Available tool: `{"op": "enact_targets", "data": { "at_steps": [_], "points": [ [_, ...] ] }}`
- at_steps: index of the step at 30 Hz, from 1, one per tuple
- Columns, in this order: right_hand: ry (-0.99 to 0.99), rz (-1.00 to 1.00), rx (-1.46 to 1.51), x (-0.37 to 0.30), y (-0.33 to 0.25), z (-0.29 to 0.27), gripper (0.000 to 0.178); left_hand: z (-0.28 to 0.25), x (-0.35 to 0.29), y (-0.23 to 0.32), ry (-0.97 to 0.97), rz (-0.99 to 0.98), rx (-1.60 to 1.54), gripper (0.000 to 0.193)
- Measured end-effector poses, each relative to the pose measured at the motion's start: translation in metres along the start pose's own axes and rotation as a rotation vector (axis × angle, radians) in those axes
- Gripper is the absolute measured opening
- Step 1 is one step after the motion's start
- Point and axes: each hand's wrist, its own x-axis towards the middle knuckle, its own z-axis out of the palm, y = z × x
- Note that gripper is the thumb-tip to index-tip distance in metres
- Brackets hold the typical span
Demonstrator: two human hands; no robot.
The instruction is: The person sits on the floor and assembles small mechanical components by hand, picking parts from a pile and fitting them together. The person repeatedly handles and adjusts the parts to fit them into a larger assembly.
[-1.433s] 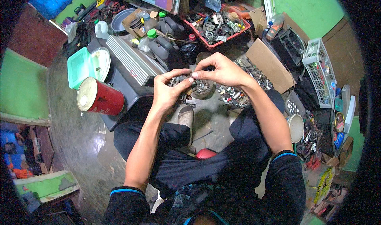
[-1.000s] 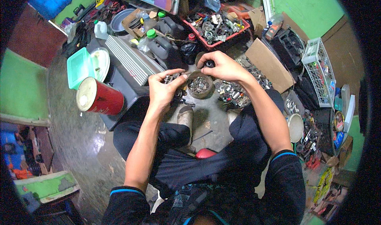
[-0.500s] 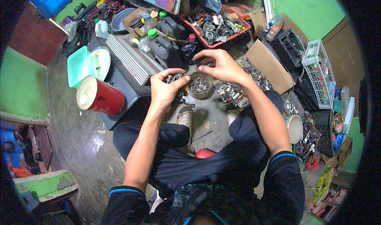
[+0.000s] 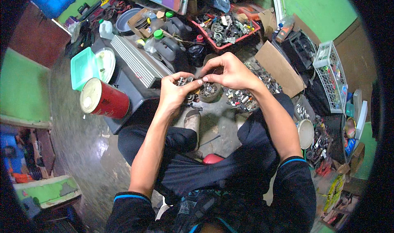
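Note:
Both my hands meet over a round tub (image 4: 211, 98) that holds small metal pieces. My left hand (image 4: 175, 92) comes in from the left, with thumb and fingers pinched together above the tub's left rim. My right hand (image 4: 232, 73) curls in from the right, and its thumb and fingertips pinch right beside the left ones. Whatever is between the fingertips is too small to make out. A loose pile of small hardware (image 4: 242, 99) lies on the floor to the right of the tub, and more metal bits (image 4: 193, 96) lie partly hidden behind my left hand.
A red can (image 4: 107, 101) and a green plastic tray (image 4: 82, 68) stand at the left. Dark jugs with green caps (image 4: 166, 44) and a red crate of parts (image 4: 217, 46) are beyond my hands. A cardboard sheet (image 4: 280, 70) and a white basket (image 4: 330, 77) are on the right.
My right hand has moved in toward the left one and its fingers have closed. The fingertips of both hands, apart before, now come together over the tub.

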Motion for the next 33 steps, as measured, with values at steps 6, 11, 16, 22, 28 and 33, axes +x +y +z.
{"op": "enact_targets", "data": {
  "at_steps": [6, 11, 16, 22, 28, 33],
  "points": [
    [0.149, -0.097, -0.187, -0.004, 0.002, -0.004, 0.025, -0.009, -0.002, 0.003, -0.029, -0.077, -0.008, 0.018],
    [0.152, -0.005, -0.469, -0.002, 0.032, -0.025, 0.037, -0.019, 0.0, 0.006, 0.074, -0.165, -0.239, 0.014],
    [0.09, 0.048, -0.712, 0.006, 0.058, 0.003, 0.034, -0.013, 0.006, -0.003, -0.006, -0.193, -0.49, 0.022],
    [0.135, 0.084, -0.72, 0.006, 0.049, 0.005, 0.032, -0.012, 0.005, -0.01, -0.005, -0.347, -0.763, 0.03],
    [0.166, 0.009, -0.187, 0.002, 0.009, 0.015, 0.031, -0.015, 0.011, -0.021, -0.024, -0.299, -0.83, 0.032],
    [0.107, -0.218, -0.228, 0.001, 0.004, 0.023, 0.045, -0.013, 0.011, -0.021, 0.03, -0.242, -0.811, 0.03]
  ]
}}
